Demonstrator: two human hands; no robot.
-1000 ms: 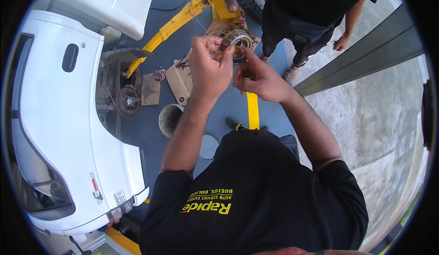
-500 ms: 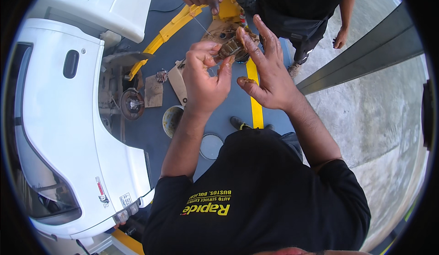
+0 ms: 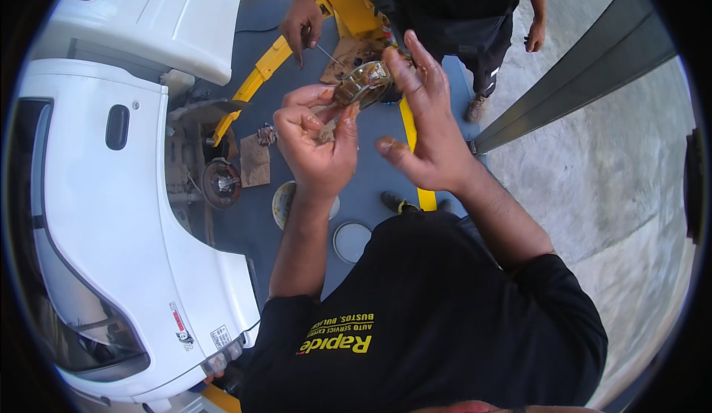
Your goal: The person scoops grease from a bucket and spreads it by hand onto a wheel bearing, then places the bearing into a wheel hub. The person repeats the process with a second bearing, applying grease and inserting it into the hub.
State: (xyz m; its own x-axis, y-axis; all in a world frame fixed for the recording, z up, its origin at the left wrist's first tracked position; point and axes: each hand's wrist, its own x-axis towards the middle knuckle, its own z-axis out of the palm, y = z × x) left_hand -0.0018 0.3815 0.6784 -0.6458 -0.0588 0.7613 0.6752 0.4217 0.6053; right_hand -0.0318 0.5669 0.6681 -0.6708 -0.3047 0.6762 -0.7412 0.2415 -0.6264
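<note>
A ring-shaped roller bearing (image 3: 363, 83), smeared with brown grease, is pinched between the thumb and fingers of my left hand (image 3: 317, 142). Its side faces up toward me, tilted, with metal showing through the grease. My right hand (image 3: 430, 120) is open just right of the bearing, thumb apart and fingers stretched upward. Grease shines on those fingers, which overlap the bearing's right edge; whether they touch it I cannot tell. Beyond my left hand, a co-worker's hand (image 3: 302, 31) holds a thin metal rod (image 3: 330, 55) pointing down toward greasy cardboard.
A white vehicle (image 3: 104, 190) fills the left, its wheel hub (image 3: 221, 183) exposed. Yellow lift arms (image 3: 267, 68) cross the floor, and a grey post (image 3: 578, 72) slants at right. Below my left forearm are a tub (image 3: 282, 204) and a round lid (image 3: 351, 242). A co-worker (image 3: 463, 12) stands ahead.
The bearing has turned to show more of its side. My left hand has shifted slightly left and down, and my right fingers have drawn closer together. The co-worker's rod hand is lower.
</note>
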